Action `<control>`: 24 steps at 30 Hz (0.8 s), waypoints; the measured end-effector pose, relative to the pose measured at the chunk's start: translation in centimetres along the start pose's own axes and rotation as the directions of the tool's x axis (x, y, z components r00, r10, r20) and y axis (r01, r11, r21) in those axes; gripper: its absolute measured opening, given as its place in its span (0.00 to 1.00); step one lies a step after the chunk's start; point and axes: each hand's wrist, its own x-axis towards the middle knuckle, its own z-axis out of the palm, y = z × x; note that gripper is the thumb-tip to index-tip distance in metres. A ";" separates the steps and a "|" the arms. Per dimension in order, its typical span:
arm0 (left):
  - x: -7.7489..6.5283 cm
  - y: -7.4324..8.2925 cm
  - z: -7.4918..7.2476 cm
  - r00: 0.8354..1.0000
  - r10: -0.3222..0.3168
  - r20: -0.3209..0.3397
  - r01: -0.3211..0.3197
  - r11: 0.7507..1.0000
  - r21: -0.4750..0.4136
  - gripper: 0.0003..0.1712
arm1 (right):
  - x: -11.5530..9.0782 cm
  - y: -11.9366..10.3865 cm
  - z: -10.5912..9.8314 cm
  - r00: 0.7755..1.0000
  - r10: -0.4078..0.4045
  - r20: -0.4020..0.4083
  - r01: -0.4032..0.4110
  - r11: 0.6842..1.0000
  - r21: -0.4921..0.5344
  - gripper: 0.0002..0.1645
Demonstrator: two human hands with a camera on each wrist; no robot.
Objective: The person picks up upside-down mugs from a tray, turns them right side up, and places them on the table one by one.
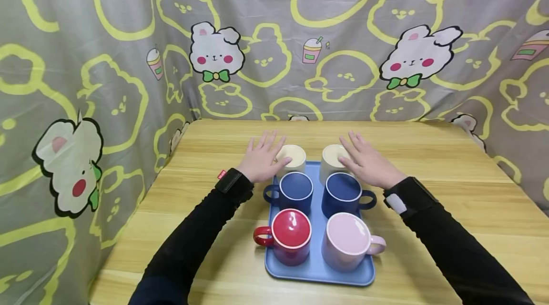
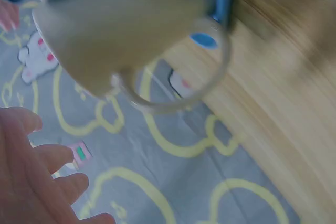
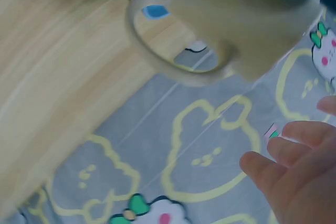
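A blue tray (image 1: 317, 267) holds mugs in two columns: cream ones at the far end, dark blue in the middle, red and pink nearest. My left hand (image 1: 262, 159) is over the outer side of the left cream mug (image 1: 295, 153), fingers spread. On the other side my right hand (image 1: 374, 163) hovers by the right cream mug (image 1: 331, 158), its fingers also extended. In the left wrist view the cream mug's handle (image 2: 181, 103) has no fingers through it. The right wrist view likewise shows a bare handle (image 3: 178, 74). Neither hand grips anything.
Closer in stand the left dark blue mug (image 1: 297, 187), right dark blue mug (image 1: 343, 187), red mug (image 1: 291, 228) and pink mug (image 1: 348, 234), their handles pointing outward. The wooden table (image 1: 429, 248) extends around the tray. A patterned grey curtain (image 1: 274, 5) borders the back and sides.
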 end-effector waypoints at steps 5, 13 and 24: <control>-1.3 -2.5 0.4 0.997 -0.073 -0.013 0.072 0.997 -0.035 0.40 | -1.2 2.1 -0.3 0.999 0.039 -0.038 -0.034 0.992 0.125 0.39; -4.0 -7.6 2.4 0.967 -0.253 0.012 0.253 0.962 -0.102 0.42 | -3.0 5.6 0.6 0.986 0.163 -0.023 -0.151 0.952 0.266 0.39; -6.4 -10.1 4.5 0.932 -0.357 0.065 0.362 0.921 -0.142 0.43 | -2.9 8.1 4.4 0.972 0.193 0.137 -0.237 0.804 0.545 0.36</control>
